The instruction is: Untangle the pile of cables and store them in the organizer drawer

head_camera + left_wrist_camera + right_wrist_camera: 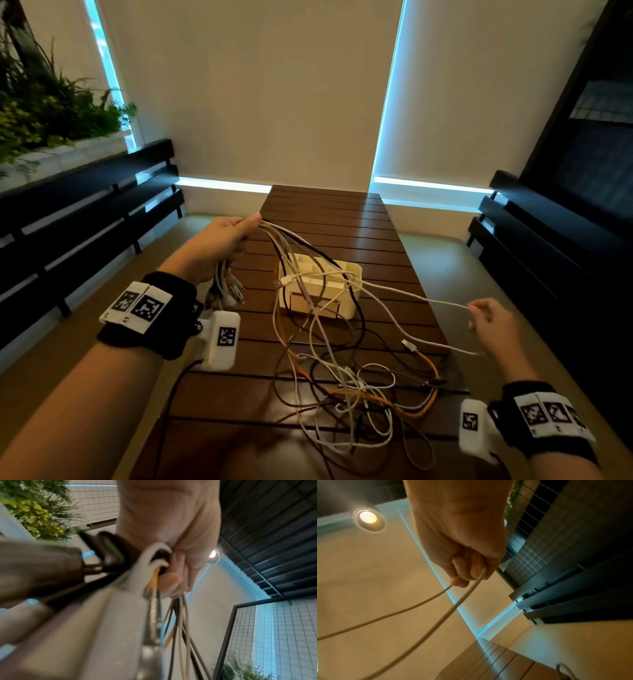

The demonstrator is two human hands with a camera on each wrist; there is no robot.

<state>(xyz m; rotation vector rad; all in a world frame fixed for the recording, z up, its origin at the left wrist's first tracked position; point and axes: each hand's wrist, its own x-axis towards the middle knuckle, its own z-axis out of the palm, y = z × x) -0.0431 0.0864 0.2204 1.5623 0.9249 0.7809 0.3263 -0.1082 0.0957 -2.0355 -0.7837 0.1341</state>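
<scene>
A tangle of white, black and orange cables (346,387) lies on the near part of the slatted wooden table (329,212). My left hand (222,245) is raised over the table's left side and grips a bundle of several cables (178,615); their plug ends (231,291) hang below the palm. My right hand (493,322) is off the table's right edge and pinches a loop of one white cable (428,299), drawn taut from the tangle; its two strands (436,609) run from the curled fingers. A cream organizer drawer box (322,291) stands mid-table beneath the strands.
Dark slatted benches (85,219) (548,246) run along both sides of the table. Plants (44,102) fill a planter at the far left. Roller blinds cover the windows behind. A loose plug end (409,345) lies right of the tangle.
</scene>
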